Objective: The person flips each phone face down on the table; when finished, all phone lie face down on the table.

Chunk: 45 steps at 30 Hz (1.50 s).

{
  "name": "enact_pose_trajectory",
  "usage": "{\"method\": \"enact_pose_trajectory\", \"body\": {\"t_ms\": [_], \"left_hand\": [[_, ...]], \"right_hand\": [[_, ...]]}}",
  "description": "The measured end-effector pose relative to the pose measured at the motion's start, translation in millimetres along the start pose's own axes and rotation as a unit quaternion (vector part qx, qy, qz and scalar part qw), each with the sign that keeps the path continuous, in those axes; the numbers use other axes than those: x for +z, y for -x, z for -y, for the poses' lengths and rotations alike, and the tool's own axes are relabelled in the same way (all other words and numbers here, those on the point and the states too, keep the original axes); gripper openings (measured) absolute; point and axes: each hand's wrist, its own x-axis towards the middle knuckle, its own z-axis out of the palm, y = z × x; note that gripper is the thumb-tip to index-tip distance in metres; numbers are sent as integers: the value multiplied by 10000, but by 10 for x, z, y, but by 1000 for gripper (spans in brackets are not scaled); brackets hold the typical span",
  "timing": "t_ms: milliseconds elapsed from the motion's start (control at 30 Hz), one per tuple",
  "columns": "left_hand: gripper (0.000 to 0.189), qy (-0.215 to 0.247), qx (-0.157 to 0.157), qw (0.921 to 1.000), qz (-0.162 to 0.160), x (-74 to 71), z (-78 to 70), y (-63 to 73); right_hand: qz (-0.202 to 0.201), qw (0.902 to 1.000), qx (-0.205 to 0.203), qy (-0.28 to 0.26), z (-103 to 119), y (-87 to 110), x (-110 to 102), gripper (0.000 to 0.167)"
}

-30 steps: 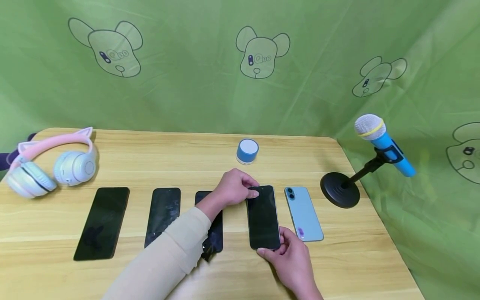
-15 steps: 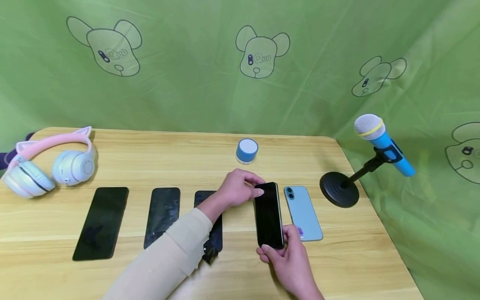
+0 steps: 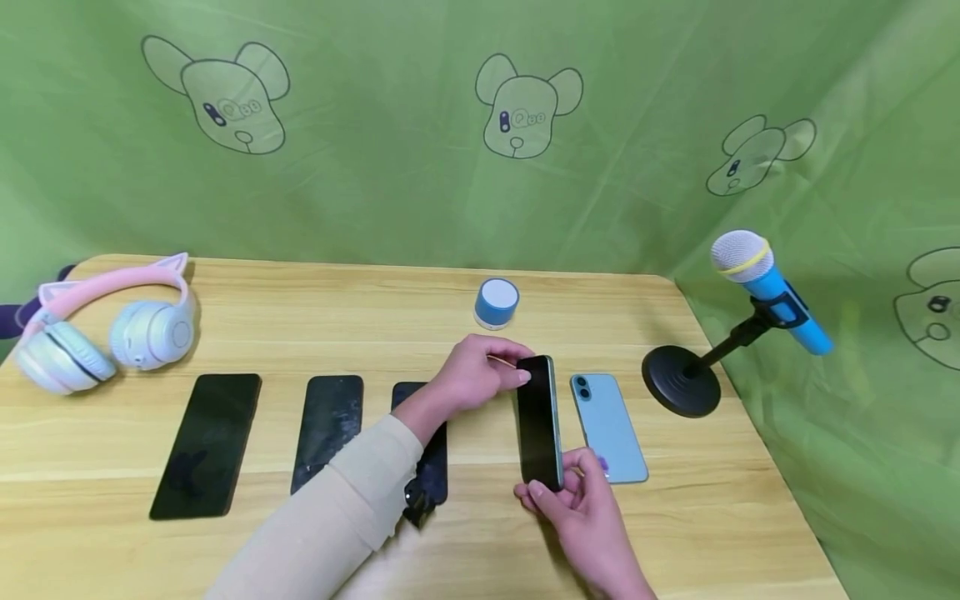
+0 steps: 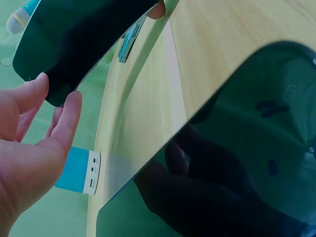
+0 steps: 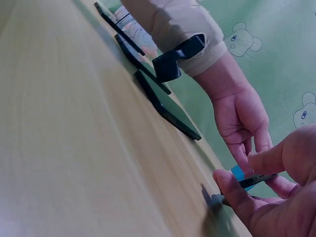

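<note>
Both hands hold a black-screened smartphone (image 3: 537,425) by its two ends, screen up and tilted so that one long side edge shows. The left hand (image 3: 476,373) pinches its far end between thumb and fingers; the left wrist view shows that thumb on the glass near the corner of the phone (image 4: 59,49). At the near end, the right hand (image 3: 588,517) grips it with the thumb at the lower edge and fingers beneath. In the right wrist view the phone (image 5: 254,181) appears as a thin edge above the table. A light blue phone (image 3: 611,429) lies back up just right of it.
Three dark phones lie leftward: one (image 3: 205,446) far left, another (image 3: 330,425), and a third (image 3: 431,467) partly under the left sleeve. A small blue-and-white speaker (image 3: 497,304) stands behind. Cat-ear headphones (image 3: 150,333) lie left; a microphone (image 3: 772,287) on a stand is right.
The held phone has moved a little right and away from the person, and has tilted to show its right side edge. Both hands keep hold; the right thumb has come onto its lower edge.
</note>
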Motion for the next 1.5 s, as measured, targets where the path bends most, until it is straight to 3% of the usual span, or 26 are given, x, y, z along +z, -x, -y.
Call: {"method": "enact_pose_trajectory", "body": {"t_ms": [167,467,600,733,967,1100,1267,1500], "left_hand": [[25,195,50,9997,97,-6,-1,6],[24,267,36,9995,132,7,19,-5],[22,894,-109,9956,275,31,2,-11],[34,1450,-293,9882,408,48,-35,2],[37,1136,-205,9922,473,35,-46,29],[36,1218,-229,9909,520,14,-29,30],[30,1147,-185,9926,345,-28,-33,38],[22,213,-151,9996,146,-99,-30,36]], "right_hand": [[132,9998,89,-76,22,4,-24,32],[307,9931,545,-995,52,-23,-46,22],[239,9915,683,-1084,31,-48,-45,38],[-10,9924,784,-953,-10,-77,-40,57],[-507,9960,729,-33,-53,-109,-28,71],[-619,9952,724,222,-70,-118,-38,78],[-742,9944,631,409,-92,-124,-51,82],[-986,9888,446,1027,-119,-122,-76,88]]}}
